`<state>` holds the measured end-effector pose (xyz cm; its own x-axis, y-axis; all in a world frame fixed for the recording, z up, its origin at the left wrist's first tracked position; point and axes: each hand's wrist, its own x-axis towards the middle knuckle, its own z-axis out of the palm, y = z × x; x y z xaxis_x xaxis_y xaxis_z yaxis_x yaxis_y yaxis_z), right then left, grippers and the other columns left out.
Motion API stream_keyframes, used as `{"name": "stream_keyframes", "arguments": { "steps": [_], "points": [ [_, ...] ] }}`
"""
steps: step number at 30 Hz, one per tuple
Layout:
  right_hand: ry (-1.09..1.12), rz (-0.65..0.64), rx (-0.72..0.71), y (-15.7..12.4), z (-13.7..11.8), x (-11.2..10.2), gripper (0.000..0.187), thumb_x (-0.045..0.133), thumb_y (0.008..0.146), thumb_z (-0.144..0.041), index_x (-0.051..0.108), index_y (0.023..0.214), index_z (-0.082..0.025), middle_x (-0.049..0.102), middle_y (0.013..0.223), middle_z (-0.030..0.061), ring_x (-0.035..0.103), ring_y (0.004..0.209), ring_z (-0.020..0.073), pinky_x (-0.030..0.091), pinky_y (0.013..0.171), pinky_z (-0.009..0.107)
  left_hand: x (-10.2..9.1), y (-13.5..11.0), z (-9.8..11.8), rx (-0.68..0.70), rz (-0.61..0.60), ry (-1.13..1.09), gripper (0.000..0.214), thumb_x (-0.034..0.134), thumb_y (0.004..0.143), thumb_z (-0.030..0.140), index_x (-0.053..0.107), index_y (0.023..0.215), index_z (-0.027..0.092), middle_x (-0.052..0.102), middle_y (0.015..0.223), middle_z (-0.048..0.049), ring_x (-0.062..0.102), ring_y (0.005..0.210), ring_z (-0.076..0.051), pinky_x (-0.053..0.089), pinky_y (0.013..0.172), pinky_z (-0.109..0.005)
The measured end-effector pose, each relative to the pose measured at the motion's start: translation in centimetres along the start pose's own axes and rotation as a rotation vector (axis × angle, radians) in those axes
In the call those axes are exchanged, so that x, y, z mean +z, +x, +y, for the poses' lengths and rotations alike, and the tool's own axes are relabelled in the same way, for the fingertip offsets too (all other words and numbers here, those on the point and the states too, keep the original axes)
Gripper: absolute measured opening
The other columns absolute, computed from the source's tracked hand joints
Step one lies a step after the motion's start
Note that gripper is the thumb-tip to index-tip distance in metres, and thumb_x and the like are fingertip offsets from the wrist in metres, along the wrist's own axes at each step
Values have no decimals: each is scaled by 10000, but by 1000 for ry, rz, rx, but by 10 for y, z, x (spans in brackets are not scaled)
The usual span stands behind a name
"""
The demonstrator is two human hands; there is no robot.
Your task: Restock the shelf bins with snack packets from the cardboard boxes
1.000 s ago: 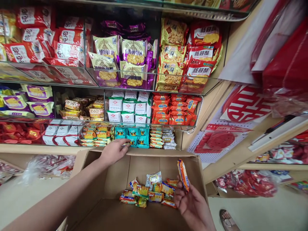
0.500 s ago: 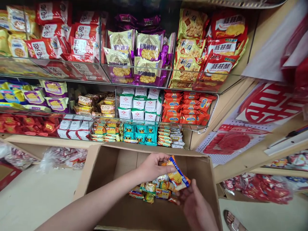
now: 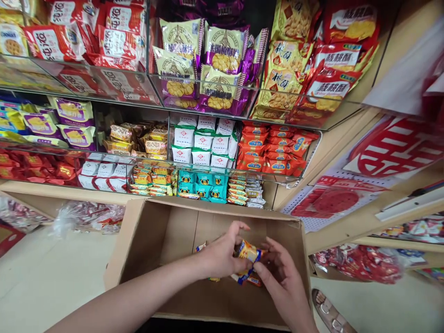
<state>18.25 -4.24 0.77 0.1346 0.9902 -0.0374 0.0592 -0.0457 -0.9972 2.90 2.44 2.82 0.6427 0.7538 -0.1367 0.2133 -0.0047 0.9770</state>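
Observation:
Low inside a cardboard box [image 3: 180, 303], my two hands meet around small orange, yellow and blue wrapped snack packets [image 3: 249, 252]. My left hand [image 3: 224, 253] reaches in from the left, its thumb pressed against the packets and its index finger raised and curved above them. From the right, my right hand [image 3: 286, 282] closes on the same packets, thumb in front and fingers behind. How many packets are between the hands I cannot tell. Other small packets lie on the box floor, mostly hidden behind my left hand and wrist.
Behind the box rise shelves with clear fronts, filled with biscuit packs [image 3: 218, 88], white packets [image 3: 201, 145] and teal packets [image 3: 203, 185]. Red paper decorations [image 3: 381, 148] hang at the right. A sandalled foot [image 3: 331, 312] stands beside the box; plastic-wrapped goods [image 3: 360, 263] lie behind it.
The packet held upright between my hands has come down lower into the box. My right hand has moved up and closed in, and the view has shifted slightly.

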Motion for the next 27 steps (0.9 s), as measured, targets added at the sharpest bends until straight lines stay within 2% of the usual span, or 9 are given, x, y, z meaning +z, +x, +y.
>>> {"name": "stream_keyframes", "arguments": {
  "steps": [3,5,7,10,13,16,20,24,27],
  "points": [
    [-238,-177,-127,6,-13,-8,338,602,718,-275,571,1055,-254,563,1012,62,525,926,193,439,794,294,-1,-3,12,44,-72,353,559,587,662,214,325,1152,269,573,754,35,522,643,-108,395,572,-222],
    [-388,-216,-206,12,-24,-14,209,592,719,-277,631,923,-250,577,941,56,532,889,193,438,775,280,-4,-4,25,91,-72,447,556,576,686,258,328,1183,275,592,810,15,543,678,-123,411,588,-227],
    [-455,-149,-253,21,-33,-24,242,588,718,-296,605,955,-252,573,921,50,538,854,182,445,742,265,-17,-3,37,201,-36,470,513,546,724,269,345,1196,258,600,887,-8,560,753,-132,434,643,-232],
    [-454,50,-248,44,-39,-49,458,555,733,-361,460,1163,-235,555,948,60,546,767,161,458,668,259,-57,4,43,319,137,574,304,474,783,287,480,1077,209,598,968,-38,546,888,-150,426,776,-268],
    [-609,160,-297,78,-38,-76,451,495,755,-417,469,1151,-202,549,985,80,543,750,163,454,674,282,-108,14,27,144,324,726,299,419,802,384,533,998,189,603,992,-59,554,889,-178,416,797,-303],
    [-970,182,-445,114,-32,-88,370,442,778,-413,557,1034,-172,577,947,89,532,835,207,416,781,339,-140,23,2,-105,378,792,355,380,801,439,543,982,181,631,865,-57,582,767,-177,433,688,-280],
    [-1365,179,-435,148,-25,-80,342,420,799,-333,560,1020,-113,591,931,128,553,839,230,417,758,325,-143,26,-12,-177,378,898,314,406,775,430,553,970,233,642,864,-34,587,754,-189,414,624,-273],
    [-1622,36,-213,174,-21,-61,259,413,808,-262,551,938,-86,602,849,162,593,773,241,422,674,307,-134,23,-7,-190,399,974,302,381,777,422,573,937,251,648,859,-43,590,785,-218,410,628,-293],
    [-1684,-98,-82,196,-15,-48,219,387,792,-145,555,913,-70,614,807,184,607,766,253,416,651,311,-132,21,-4,-216,407,977,309,367,785,416,582,931,248,649,869,-49,590,813,-226,417,666,-307]
  ]
}}
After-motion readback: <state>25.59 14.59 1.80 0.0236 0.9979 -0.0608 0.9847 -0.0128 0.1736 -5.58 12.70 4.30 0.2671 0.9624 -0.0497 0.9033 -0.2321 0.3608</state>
